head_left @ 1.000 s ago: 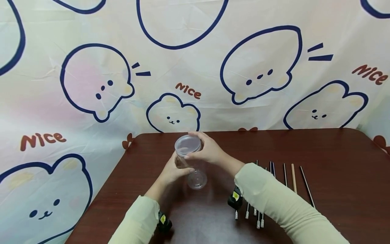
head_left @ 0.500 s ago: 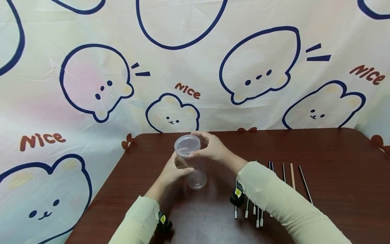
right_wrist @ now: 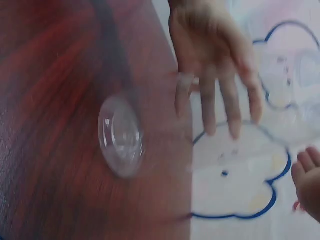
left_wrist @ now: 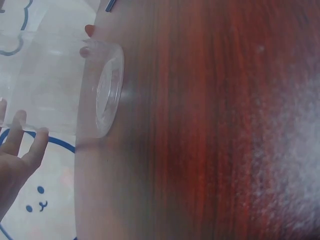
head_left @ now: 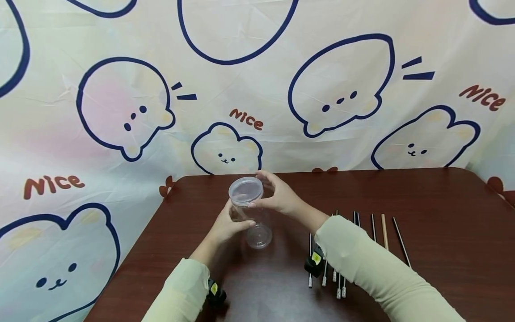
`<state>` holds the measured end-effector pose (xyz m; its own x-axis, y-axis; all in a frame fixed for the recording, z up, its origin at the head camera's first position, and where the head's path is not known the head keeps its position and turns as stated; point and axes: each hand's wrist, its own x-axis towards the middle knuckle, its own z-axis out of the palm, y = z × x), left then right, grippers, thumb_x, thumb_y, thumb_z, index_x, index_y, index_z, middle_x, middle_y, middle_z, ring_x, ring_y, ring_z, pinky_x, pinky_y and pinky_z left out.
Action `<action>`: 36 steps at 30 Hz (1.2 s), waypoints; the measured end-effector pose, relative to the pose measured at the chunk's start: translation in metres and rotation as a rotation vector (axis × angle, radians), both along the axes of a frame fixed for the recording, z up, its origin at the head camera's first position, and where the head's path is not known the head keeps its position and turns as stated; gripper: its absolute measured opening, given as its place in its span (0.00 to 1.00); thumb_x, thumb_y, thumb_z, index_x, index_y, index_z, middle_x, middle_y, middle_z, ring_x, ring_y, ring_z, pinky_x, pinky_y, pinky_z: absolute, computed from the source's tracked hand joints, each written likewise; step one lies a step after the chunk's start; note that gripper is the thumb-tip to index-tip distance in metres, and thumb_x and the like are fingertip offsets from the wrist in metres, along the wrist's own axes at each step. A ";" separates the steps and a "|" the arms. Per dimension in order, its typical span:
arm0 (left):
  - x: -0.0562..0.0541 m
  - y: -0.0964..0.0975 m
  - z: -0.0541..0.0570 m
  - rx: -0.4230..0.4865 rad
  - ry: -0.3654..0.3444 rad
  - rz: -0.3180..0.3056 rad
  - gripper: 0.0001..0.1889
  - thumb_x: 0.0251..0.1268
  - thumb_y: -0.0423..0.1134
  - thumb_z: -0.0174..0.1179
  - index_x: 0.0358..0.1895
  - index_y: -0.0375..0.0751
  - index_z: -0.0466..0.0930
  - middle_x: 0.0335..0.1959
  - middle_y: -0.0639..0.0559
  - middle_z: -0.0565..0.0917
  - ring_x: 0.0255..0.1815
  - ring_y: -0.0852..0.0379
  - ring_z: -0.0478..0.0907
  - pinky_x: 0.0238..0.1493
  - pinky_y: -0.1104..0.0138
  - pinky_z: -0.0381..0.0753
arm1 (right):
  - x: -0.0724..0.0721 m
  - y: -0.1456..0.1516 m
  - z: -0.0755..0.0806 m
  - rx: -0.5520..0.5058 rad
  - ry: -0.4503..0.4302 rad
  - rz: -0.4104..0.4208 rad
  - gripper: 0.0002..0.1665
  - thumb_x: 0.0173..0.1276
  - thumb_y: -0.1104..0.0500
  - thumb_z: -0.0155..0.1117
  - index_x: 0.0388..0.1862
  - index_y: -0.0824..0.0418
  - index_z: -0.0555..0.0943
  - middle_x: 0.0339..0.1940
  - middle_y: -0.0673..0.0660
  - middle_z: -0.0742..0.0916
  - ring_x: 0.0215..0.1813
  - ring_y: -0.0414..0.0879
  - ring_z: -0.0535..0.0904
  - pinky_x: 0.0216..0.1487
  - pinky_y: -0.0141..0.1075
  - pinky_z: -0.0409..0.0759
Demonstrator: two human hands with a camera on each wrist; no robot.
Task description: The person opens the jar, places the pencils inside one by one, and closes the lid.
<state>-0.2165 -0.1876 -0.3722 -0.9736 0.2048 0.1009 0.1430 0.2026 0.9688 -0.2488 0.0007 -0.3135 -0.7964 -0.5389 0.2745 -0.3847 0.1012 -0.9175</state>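
Observation:
A clear plastic jar (head_left: 259, 236) with a translucent lid (head_left: 246, 190) stands upright on the brown table, left of its middle. My left hand (head_left: 225, 226) grips the jar's body from the left, the thumb across its front. Through the clear wall, the right wrist view shows the left hand's (right_wrist: 212, 70) spread fingers behind the jar. At the lid's right side is my right hand (head_left: 281, 197). Its thumb lies at the near rim and its fingers curve round the far edge; how firmly they press is unclear.
Several thin dark rods (head_left: 399, 239) with pale tips at the near end lie to the right, together with one light wooden stick (head_left: 385, 230). My right sleeve (head_left: 374, 264) covers part of them. A cartoon-printed cloth (head_left: 338, 89) hangs behind the table.
My right hand has shifted slightly to the right around the lid's edge, its fingers reaching less far over it. The left hand and jar stay put. The head view has drifted slightly.

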 end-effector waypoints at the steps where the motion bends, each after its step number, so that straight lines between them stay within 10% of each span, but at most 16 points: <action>1: 0.000 0.000 -0.001 -0.005 0.007 -0.001 0.42 0.42 0.32 0.66 0.62 0.49 0.51 0.47 0.42 0.71 0.44 0.50 0.72 0.48 0.58 0.67 | 0.005 -0.002 0.001 0.017 0.030 -0.042 0.50 0.42 0.54 0.72 0.63 0.60 0.57 0.60 0.58 0.66 0.58 0.49 0.63 0.55 0.45 0.61; 11: 0.000 -0.003 -0.005 0.052 0.061 -0.051 0.42 0.43 0.32 0.65 0.62 0.49 0.50 0.55 0.45 0.67 0.45 0.48 0.73 0.44 0.60 0.71 | 0.020 -0.023 0.006 0.079 0.111 -0.232 0.49 0.40 0.49 0.72 0.60 0.62 0.61 0.52 0.56 0.69 0.47 0.46 0.68 0.43 0.38 0.71; 25: 0.004 0.003 0.006 0.013 0.002 -0.006 0.40 0.44 0.27 0.63 0.62 0.44 0.51 0.45 0.42 0.73 0.42 0.49 0.71 0.45 0.61 0.70 | -0.024 0.000 0.009 -0.098 -0.182 0.327 0.43 0.45 0.64 0.69 0.61 0.66 0.60 0.54 0.60 0.71 0.50 0.51 0.69 0.47 0.40 0.70; 36: 0.012 0.008 0.015 0.027 -0.002 -0.001 0.40 0.44 0.27 0.63 0.62 0.42 0.50 0.43 0.39 0.72 0.41 0.49 0.74 0.47 0.57 0.68 | 0.006 0.000 0.002 -0.011 0.043 -0.038 0.49 0.44 0.56 0.71 0.63 0.62 0.57 0.60 0.60 0.66 0.59 0.50 0.62 0.56 0.43 0.60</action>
